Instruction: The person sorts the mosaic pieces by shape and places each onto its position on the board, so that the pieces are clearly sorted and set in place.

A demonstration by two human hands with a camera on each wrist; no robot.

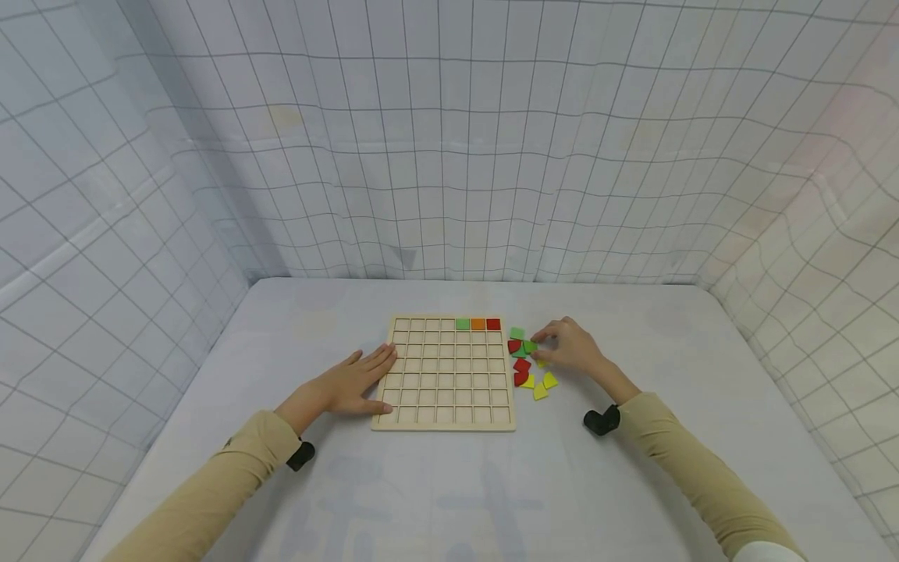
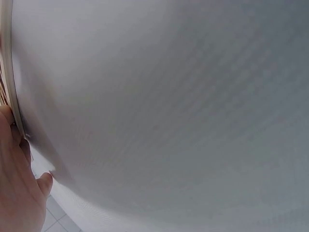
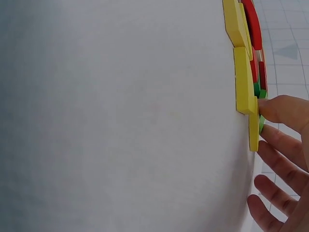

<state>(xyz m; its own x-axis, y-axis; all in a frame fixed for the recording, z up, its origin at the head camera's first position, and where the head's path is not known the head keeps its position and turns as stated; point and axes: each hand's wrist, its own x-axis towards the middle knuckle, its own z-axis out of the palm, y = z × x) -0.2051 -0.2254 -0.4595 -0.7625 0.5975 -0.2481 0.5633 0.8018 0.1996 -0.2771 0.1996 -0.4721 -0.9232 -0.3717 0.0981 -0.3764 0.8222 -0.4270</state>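
A pale wooden grid board (image 1: 444,427) lies on the table. My left hand (image 1: 349,385) rests on its left edge with fingers spread and straight. Three square tiles fill cells at the top right: light green (image 1: 463,324), orange (image 1: 478,324) and red (image 1: 494,324). Right of the board, my right hand (image 1: 572,348) pinches a green piece (image 1: 530,346) between thumb and index finger; its other fingers are loosely bent. In the right wrist view, the thumb (image 3: 280,110) is just above a yellow piece (image 3: 253,130). Part of the left hand (image 2: 19,179) shows in the left wrist view.
Loose pieces lie along the board's right side: a light green square (image 1: 517,333), red pieces (image 1: 522,364) and yellow fan-shaped pieces (image 1: 540,392), some overlapping. A white cloth with a dark grid (image 1: 449,156) hangs behind the table (image 1: 449,499) and at both sides.
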